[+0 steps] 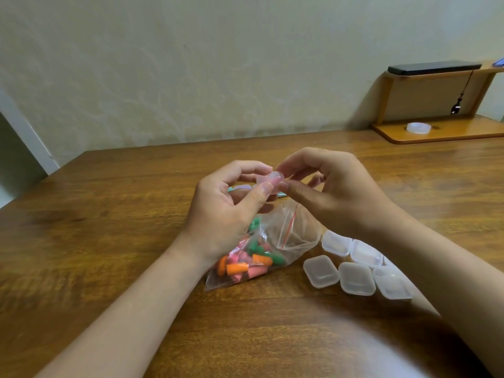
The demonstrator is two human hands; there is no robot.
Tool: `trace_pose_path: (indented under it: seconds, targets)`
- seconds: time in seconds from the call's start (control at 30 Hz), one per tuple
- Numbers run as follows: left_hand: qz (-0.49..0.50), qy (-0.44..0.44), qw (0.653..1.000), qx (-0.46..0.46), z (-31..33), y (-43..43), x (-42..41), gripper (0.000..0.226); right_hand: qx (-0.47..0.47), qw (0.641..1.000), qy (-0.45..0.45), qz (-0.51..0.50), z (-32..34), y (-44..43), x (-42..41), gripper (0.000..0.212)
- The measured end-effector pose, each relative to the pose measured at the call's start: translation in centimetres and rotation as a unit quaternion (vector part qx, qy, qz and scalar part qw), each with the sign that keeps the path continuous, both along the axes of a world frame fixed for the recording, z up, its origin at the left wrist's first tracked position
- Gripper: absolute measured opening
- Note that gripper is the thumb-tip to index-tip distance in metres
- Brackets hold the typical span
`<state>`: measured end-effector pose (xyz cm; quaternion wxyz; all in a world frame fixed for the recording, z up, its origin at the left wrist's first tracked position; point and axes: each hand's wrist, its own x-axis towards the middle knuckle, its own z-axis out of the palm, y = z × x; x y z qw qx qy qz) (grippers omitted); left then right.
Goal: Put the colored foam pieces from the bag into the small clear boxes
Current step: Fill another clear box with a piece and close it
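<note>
Hands meet above the middle of a brown wooden bench (109, 241): the left hand (226, 214) and the right hand (335, 195) each pinch the same small clear plastic box (268, 181) between thumb and forefinger, their other fingers loosely curled. Pink shows through the small clear plastic box; blur makes it impossible to tell whether its lid is up or down.

Directly below the hands, a clear zip bag (289, 236) with a red seal line lies on the bench. Its upper part is slack and holds nothing visible, while its near end is packed with foam pieces: orange ones (237, 268) at the bottom, pink ones (245, 257) among them and green ones (278, 259) toward the top. The left wrist covers part of the bag's left edge.

Just beside the bag, on its right, a cluster of small clear boxes (321, 271) sits in two rows on the bench, touching or nearly touching one another. All appear shut and nothing coloured shows inside them. The right forearm crosses over the far end of the cluster.

Behind the left hand, another clear box (242, 187) rests on the bench, mostly hidden by the fingers.

At the far right corner stands a two-tier wooden desk shelf (436, 136). A flat black device (433, 68) lies on its top board, a dark cord with a charm (455, 107) hangs from it, and a roll of clear tape (418, 127) rests on the lower board. A pale wall (191, 64) rises behind the bench.
</note>
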<state>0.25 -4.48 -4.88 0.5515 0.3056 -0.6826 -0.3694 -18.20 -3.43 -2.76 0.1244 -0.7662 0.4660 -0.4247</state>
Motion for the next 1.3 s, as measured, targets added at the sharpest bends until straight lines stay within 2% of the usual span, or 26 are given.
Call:
trace_pose_path:
  seconds: [0.1,0.27,0.63,0.73,0.8,0.9,1.0,1.13,1.3]
  targets:
    - [0.026,-0.034,0.999,-0.003,-0.1,-0.1,0.2,0.032,-0.005,1.000,0.002,-0.001,-0.2,-0.2,-0.1,0.016]
    - [0.056,-0.071,0.995,-0.039,-0.3,-0.3,0.4,0.018,-0.010,1.000,0.015,0.005,-0.3,-0.3,-0.2,0.014]
    - [0.047,-0.092,0.993,-0.060,-0.3,-0.4,0.5,0.016,-0.028,0.999,0.036,0.016,-0.4,-0.2,-0.2,0.018]
    - [0.056,-0.107,0.990,-0.076,-0.5,-0.3,0.5,0.020,-0.023,0.999,0.040,0.010,-0.4,-0.1,-0.2,0.029]
    - [0.063,-0.122,0.988,-0.076,-0.5,-0.2,0.3,0.025,-0.022,0.999,0.046,0.004,-0.5,-0.2,-0.3,0.021]
    - [0.074,-0.118,0.990,-0.024,-0.6,-0.2,0.2,0.037,0.001,0.999,0.027,-0.017,-0.3,-0.5,-0.6,0.016]
    - [0.117,-0.141,0.981,-0.056,-0.6,-0.6,0.4,0.017,0.019,0.998,0.002,-0.061,-0.2,-1.0,-1.3,0.023]
    - [0.125,-0.227,0.959,-0.116,-1.3,-0.9,0.4,0.015,0.035,0.986,0.078,-0.141,-1.1,-2.1,-2.4,0.022]
    - [0.079,-0.300,0.941,-0.133,-1.5,-0.6,0.1,0.018,0.070,0.964,0.189,-0.175,-1.9,-3.3,-2.9,0.021]
